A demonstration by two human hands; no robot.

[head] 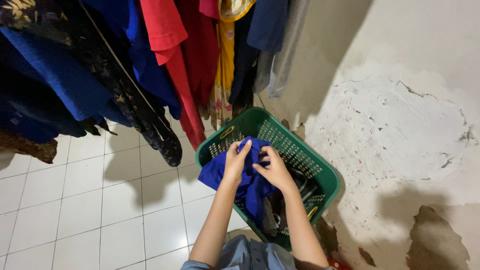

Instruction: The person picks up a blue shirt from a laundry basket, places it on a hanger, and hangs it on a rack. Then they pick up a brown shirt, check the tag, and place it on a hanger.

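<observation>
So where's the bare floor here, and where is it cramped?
The white tiled floor lies bare left of the green basket, below the hanging clothes. The basket is crowded: both the left hand and the right hand hold a blue garment above dark items, beside the peeling wall.

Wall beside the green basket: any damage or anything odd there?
Yes. The wall right of the green basket has cracked, flaking paint, red specks and dark brown patches low down. Both hands hold a blue garment over the basket.
</observation>
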